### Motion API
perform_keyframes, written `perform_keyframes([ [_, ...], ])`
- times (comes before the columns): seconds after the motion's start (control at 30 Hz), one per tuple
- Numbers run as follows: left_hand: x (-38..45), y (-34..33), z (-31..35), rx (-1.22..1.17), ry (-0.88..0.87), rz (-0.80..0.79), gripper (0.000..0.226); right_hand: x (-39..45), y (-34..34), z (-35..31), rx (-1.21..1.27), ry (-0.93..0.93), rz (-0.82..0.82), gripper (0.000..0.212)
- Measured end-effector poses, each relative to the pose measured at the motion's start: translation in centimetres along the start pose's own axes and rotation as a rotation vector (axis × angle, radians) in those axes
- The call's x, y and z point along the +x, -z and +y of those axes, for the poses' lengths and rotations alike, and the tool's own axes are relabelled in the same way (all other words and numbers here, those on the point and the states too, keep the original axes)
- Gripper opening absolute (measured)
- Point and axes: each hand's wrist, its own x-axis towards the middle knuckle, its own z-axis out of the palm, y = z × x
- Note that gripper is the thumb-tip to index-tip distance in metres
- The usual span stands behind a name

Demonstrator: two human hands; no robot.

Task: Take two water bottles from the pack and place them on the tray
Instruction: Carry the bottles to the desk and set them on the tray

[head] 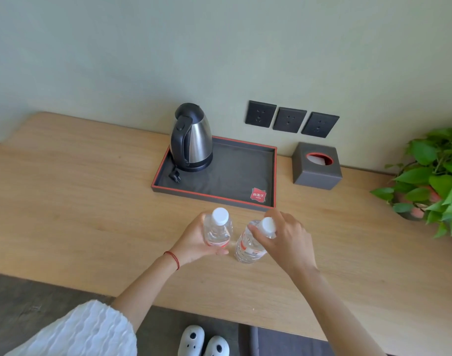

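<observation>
Two clear water bottles with white caps and red-white labels are over the wooden desk, just in front of the tray. My left hand [191, 242] wraps the body of the left bottle [218, 228]. My right hand [289, 237] grips the right bottle [248, 246] near its neck and cap; this bottle tilts toward the right. The dark grey tray [235, 173] with a red rim lies behind them near the wall, its right half bare apart from a red logo sticker. No bottle pack is in view.
A steel and black kettle [191, 140] with its plug stands on the tray's left end. A grey tissue box [317, 167] sits right of the tray, a leafy plant [435, 181] at far right. Three wall sockets [290, 119] are behind. White slippers [204, 341] show below the desk edge.
</observation>
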Motion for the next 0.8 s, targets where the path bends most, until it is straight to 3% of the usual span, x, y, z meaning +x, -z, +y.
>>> perform_keyframes([
  [0.13, 0.0, 1.0, 4.2, 0.020, -0.224, 0.096, 0.075, 0.9, 0.6, -1.1, -0.199, -0.062, -0.093, 0.048],
  [0.23, 0.8, 1.1, 7.0, 0.243, -0.353, 0.039, 0.032, 1.1, 0.5, -1.7, -0.217, -0.108, -0.126, 0.048],
  [0.3, 1.2, 0.6, 7.8, 0.427, -0.390, 0.054, 0.015, 1.1, 0.5, -1.9, -0.204, -0.117, -0.134, 0.043],
  [0.43, 1.7, 0.1, 7.4, 0.589, -0.402, 0.139, 0.025, 1.7, 0.8, -1.9, -0.153, -0.104, -0.161, 0.034],
  [0.57, 1.7, 0.5, 6.9, 0.576, -0.410, 0.168, 0.027, 4.1, 1.6, -2.3, -0.075, -0.094, -0.132, 0.031],
  [0.7, 1.7, 0.5, 7.2, 0.581, -0.418, 0.144, 0.026, 9.5, 2.9, -2.0, -0.046, -0.024, -0.049, 0.036],
  [0.8, 1.8, 0.5, 6.9, 0.585, -0.407, 0.163, 0.026, 15.0, 3.4, -1.3, -0.025, 0.028, -0.105, 0.039],
])
